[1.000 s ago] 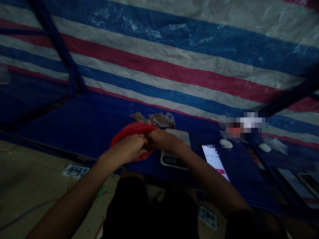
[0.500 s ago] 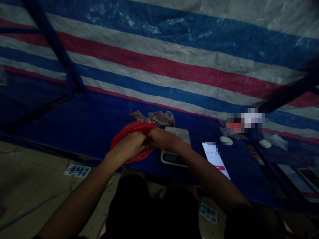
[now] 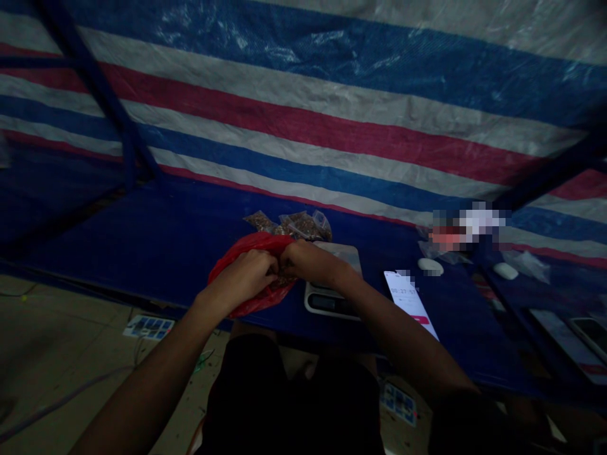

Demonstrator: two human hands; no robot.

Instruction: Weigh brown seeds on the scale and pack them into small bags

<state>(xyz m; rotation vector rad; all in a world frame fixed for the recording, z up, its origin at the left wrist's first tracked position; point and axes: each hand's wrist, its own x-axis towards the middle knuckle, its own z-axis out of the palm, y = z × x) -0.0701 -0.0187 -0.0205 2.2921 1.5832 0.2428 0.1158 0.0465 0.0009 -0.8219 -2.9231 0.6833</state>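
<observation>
Perhaps the red bag (image 3: 227,258), lying open near the front edge of the bench (image 3: 118,234), could tip: the left hand (image 3: 257,268) and right hand (image 3: 304,260) curl in its mouth, their grip hidden, and a tug might spill the brown contents (image 3: 283,282). The right forearm (image 3: 389,319) could bump the scale (image 3: 349,254) alongside.

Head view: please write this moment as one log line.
left hand: at mouth of red bag; right hand: also at mouth; filled clear packets: beyond bag; scale: right of bag; phone: right of scale
</observation>
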